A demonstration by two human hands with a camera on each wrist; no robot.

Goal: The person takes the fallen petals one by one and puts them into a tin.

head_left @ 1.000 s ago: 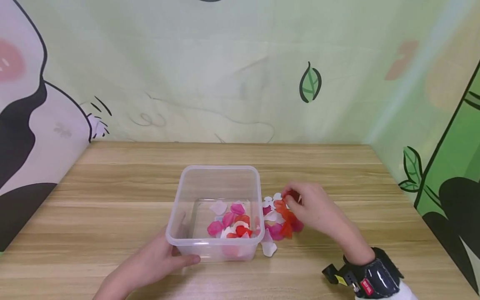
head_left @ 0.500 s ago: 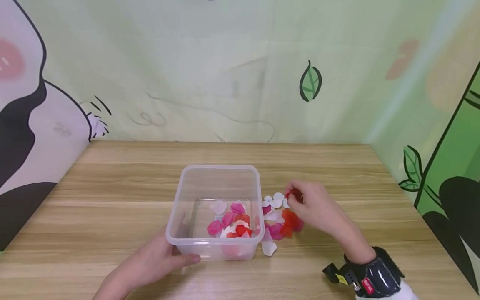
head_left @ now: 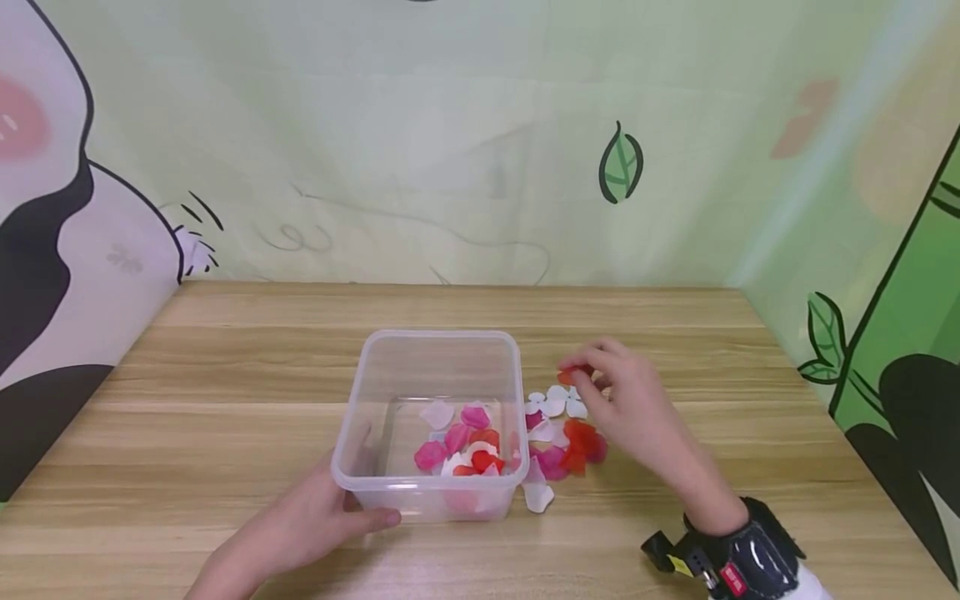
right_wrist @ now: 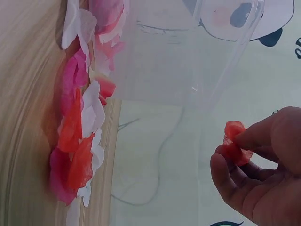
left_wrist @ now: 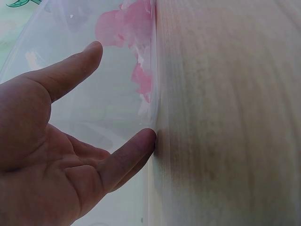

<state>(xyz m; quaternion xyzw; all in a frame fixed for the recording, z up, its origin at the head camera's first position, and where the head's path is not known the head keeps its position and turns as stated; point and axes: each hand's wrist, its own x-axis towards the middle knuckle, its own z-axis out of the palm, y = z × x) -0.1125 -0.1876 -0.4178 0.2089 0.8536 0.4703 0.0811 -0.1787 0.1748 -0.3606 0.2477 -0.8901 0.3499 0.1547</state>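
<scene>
A clear plastic box (head_left: 426,500) stands on the wooden table, with pink, white and red petals (head_left: 457,438) lying inside at its right. My left hand (head_left: 315,517) rests against the box's near left corner. Its thumb (left_wrist: 77,68) lies extended along the wall and its other fingers are relaxed; some are partly hidden. My right hand (head_left: 630,404) pinches a red petal (right_wrist: 235,133) between thumb and fingertips, raised above the table. Below it, right of the box, lies a loose pile of red, pink and white petals (head_left: 551,461).
Against the table's (head_left: 247,358) back edge stands a light green printed backdrop (head_left: 375,167). A black wrist device (head_left: 753,550) sits on my right wrist. The box's raised rim (head_left: 442,335) stands between the pile and its inside.
My right hand has lifted a red petal off the pile and moved up slightly, uncovering white petals. My left hand and the box have stayed in place.
</scene>
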